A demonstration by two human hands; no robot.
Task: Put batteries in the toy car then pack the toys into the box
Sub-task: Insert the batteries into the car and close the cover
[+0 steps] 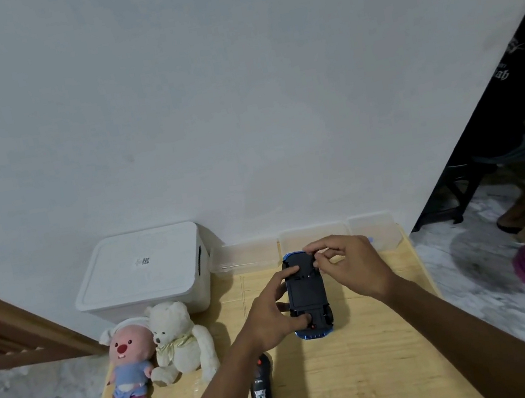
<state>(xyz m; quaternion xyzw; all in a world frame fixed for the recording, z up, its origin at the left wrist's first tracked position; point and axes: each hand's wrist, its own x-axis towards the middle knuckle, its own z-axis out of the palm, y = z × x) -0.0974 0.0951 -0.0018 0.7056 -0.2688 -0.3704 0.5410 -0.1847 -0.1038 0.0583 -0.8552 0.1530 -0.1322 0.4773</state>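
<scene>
**Working on the Car's Belly**

Head view: The toy car (307,295) is lying upside down on the desk (380,370), with its dark belly facing up. The left hand (274,316) is gripping the car from its left side, and its thumb is pressing on the near end. The right hand (346,263) is reaching over the far end of the car. Its fingertips are pinching something small on the belly. It is too small to tell if that is a battery or the little lid.

The black remote (261,386) is lying just nearer than the car. The white box (141,271) is sitting to the far left of the car with its lid on. The soft toys (161,347) are sitting to the car's left, in front of the box.

To do this step well, I think the left hand should be holding the car flat so it is not rocking. The right hand should be going slowly, turning each battery the right way before pushing it down.
</scene>
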